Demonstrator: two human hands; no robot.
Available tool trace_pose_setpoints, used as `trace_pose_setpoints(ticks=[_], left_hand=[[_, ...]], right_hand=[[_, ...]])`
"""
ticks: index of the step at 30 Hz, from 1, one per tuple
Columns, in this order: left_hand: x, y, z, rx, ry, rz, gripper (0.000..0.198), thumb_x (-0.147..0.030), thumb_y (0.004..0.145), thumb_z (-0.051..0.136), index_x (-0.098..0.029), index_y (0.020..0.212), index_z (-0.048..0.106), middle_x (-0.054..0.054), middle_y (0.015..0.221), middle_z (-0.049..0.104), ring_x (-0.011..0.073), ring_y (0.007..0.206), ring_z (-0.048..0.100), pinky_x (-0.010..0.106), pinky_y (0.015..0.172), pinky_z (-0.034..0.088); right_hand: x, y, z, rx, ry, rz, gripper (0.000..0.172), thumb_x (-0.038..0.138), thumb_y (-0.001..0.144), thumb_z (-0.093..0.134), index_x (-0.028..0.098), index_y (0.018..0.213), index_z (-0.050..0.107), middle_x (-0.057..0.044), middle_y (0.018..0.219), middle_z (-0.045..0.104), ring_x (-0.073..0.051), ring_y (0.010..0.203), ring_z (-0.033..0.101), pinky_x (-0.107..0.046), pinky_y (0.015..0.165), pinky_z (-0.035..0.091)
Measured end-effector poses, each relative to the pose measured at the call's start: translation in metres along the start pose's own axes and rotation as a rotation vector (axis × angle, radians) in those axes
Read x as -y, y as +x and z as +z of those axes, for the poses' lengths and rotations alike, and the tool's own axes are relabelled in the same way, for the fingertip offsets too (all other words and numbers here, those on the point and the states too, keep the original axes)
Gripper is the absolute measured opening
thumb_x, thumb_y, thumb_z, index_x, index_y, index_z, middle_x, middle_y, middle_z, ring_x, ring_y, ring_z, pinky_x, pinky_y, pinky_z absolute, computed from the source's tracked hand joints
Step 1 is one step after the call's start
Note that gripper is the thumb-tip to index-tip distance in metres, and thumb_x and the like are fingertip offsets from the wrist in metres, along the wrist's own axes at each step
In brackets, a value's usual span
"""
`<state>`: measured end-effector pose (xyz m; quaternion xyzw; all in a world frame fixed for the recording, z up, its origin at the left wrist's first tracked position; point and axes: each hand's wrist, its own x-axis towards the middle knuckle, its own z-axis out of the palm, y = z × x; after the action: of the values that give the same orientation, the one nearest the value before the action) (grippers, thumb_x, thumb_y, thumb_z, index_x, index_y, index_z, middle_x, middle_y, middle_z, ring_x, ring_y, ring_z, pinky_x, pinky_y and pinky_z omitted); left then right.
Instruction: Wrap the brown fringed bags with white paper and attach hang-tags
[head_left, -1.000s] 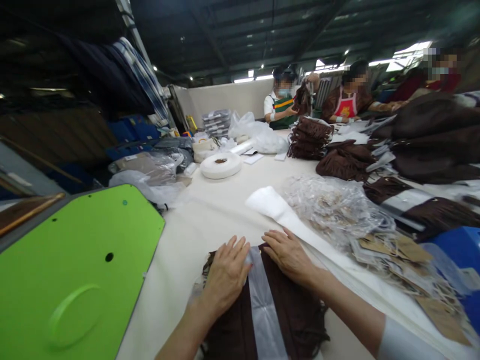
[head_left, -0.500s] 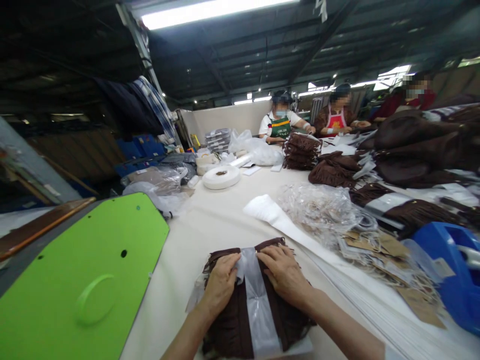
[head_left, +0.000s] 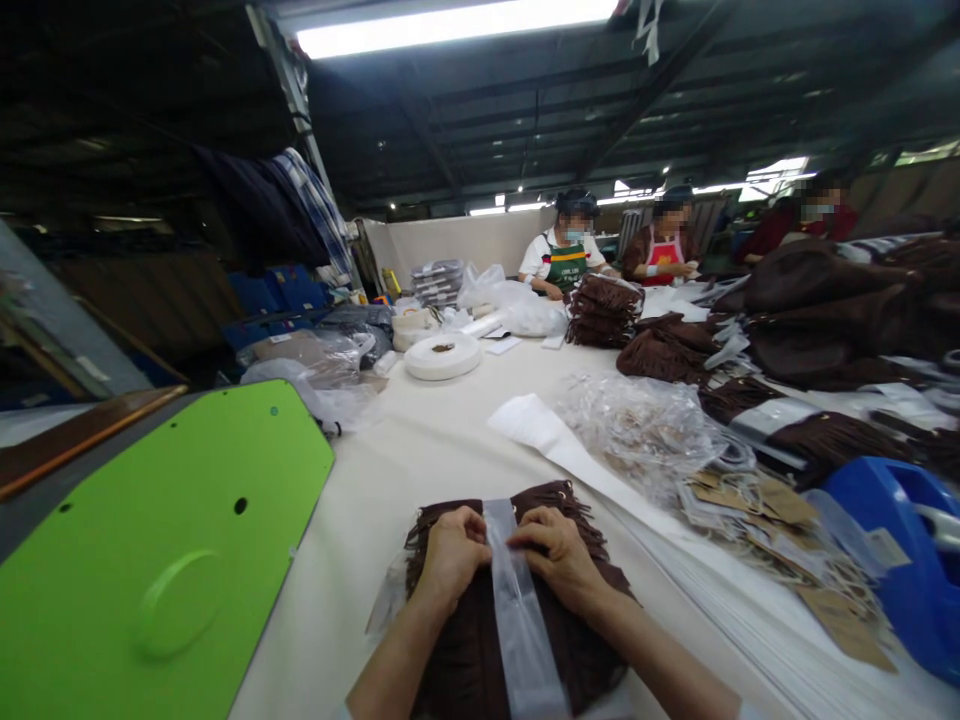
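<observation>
A dark brown fringed bundle [head_left: 469,640], seemingly suede-like, lies in front of me on the white-covered table. Down its middle runs a translucent plastic strip [head_left: 521,620]. My left hand [head_left: 452,552] has its fingers curled, with thumb and fingertips pinched at the strip's left edge. From the other side my right hand [head_left: 561,556] pinches the right edge, its thumb and forefinger close to the left fingertips. Small metal rings show along the bundle's far edge. Both palms rest over the brown material, hiding parts of it.
A bright green panel [head_left: 187,540] borders the left. Ahead lies a white tape roll [head_left: 442,356]. On the right are crumpled clear plastic [head_left: 645,420], brown tags [head_left: 772,500], a blue tape dispenser [head_left: 900,520] and more brown fringed pieces [head_left: 664,348]. Several people work at the back.
My hands have gone from lying flat on the bundle to fingers curled in at the strip, nearer each other. The strip's upper part looks smoother now.
</observation>
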<state>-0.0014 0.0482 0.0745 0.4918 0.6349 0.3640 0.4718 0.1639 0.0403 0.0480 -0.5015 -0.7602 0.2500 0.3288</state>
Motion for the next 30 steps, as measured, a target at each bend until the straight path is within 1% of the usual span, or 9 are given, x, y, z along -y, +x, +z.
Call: trace_pose_setpoints(ticks=[5,7,9,13,17,20,24,27,30], left_hand=[[-0.003,-0.009,0.013,-0.015,-0.343,-0.184,0.014,-0.011,0.055,0.058,-0.014,0.068,0.055,-0.001,0.054,0.059,0.0133,0.050,0.057,0.027,0.054,0.050],[-0.004,-0.010,0.016,-0.041,-0.408,-0.223,0.009,-0.019,0.060,0.060,-0.014,0.066,0.055,0.000,0.052,0.057,0.0137,0.047,0.056,0.026,0.049,0.048],[-0.003,-0.009,0.020,-0.087,-0.436,-0.239,0.017,-0.023,0.060,0.066,-0.014,0.061,0.052,-0.001,0.048,0.054,0.0130,0.042,0.052,0.023,0.042,0.042],[-0.001,-0.003,0.029,-0.106,-0.483,-0.249,0.018,-0.014,0.052,0.071,-0.012,0.055,0.053,0.000,0.046,0.054,0.0125,0.042,0.050,0.023,0.042,0.041],[0.002,0.000,0.036,-0.044,-0.500,-0.252,0.009,-0.013,0.059,0.064,-0.012,0.057,0.056,0.002,0.051,0.058,0.0147,0.047,0.055,0.027,0.050,0.047],[0.004,0.000,0.038,-0.026,-0.378,-0.213,0.005,-0.011,0.064,0.059,-0.012,0.059,0.056,0.002,0.050,0.057,0.0140,0.044,0.053,0.027,0.050,0.046],[0.002,-0.001,0.028,-0.041,-0.045,-0.079,0.009,-0.011,0.068,0.056,-0.011,0.059,0.057,0.005,0.051,0.057,0.0192,0.048,0.055,0.033,0.054,0.047],[-0.003,-0.002,0.013,-0.121,0.239,0.131,0.010,-0.011,0.074,0.053,-0.011,0.078,0.062,0.009,0.070,0.063,0.0257,0.075,0.060,0.041,0.077,0.045],[-0.006,0.006,-0.001,-0.117,0.455,0.346,0.025,-0.007,0.079,0.046,-0.017,0.094,0.062,0.008,0.097,0.064,0.0222,0.103,0.053,0.036,0.096,0.035]], right_hand=[[0.003,-0.003,-0.001,-0.025,0.043,0.002,0.018,0.013,0.075,0.058,0.023,0.087,0.068,-0.004,0.094,0.063,-0.020,0.094,0.055,-0.037,0.086,0.038],[0.005,-0.005,-0.001,-0.030,0.062,0.000,0.020,0.013,0.074,0.057,0.021,0.090,0.066,-0.005,0.097,0.063,-0.021,0.097,0.054,-0.038,0.087,0.038],[0.008,-0.006,-0.002,-0.030,0.055,0.001,0.023,0.013,0.071,0.057,0.020,0.092,0.064,-0.006,0.101,0.061,-0.023,0.100,0.053,-0.040,0.088,0.038],[0.011,-0.007,-0.004,-0.037,0.095,0.044,0.033,0.013,0.066,0.055,0.019,0.098,0.056,-0.006,0.104,0.059,-0.024,0.101,0.052,-0.039,0.089,0.039],[0.011,-0.008,-0.004,-0.059,0.186,0.117,0.043,0.015,0.063,0.056,0.019,0.105,0.049,-0.007,0.104,0.059,-0.023,0.099,0.054,-0.037,0.089,0.041],[0.011,-0.007,-0.003,-0.038,0.122,0.109,0.047,0.012,0.061,0.054,0.017,0.107,0.049,-0.008,0.107,0.058,-0.024,0.101,0.053,-0.038,0.090,0.039],[0.014,-0.003,0.001,-0.065,0.001,0.096,0.024,0.010,0.066,0.049,0.018,0.087,0.056,-0.006,0.098,0.059,-0.022,0.096,0.053,-0.036,0.085,0.040],[0.016,-0.001,0.004,-0.098,-0.046,0.099,0.017,0.008,0.067,0.048,0.018,0.078,0.056,-0.005,0.092,0.060,-0.021,0.092,0.054,-0.034,0.082,0.040],[0.015,-0.002,0.006,-0.107,-0.064,0.096,0.020,0.006,0.066,0.049,0.018,0.079,0.058,-0.005,0.096,0.061,-0.021,0.094,0.055,-0.034,0.082,0.039]])
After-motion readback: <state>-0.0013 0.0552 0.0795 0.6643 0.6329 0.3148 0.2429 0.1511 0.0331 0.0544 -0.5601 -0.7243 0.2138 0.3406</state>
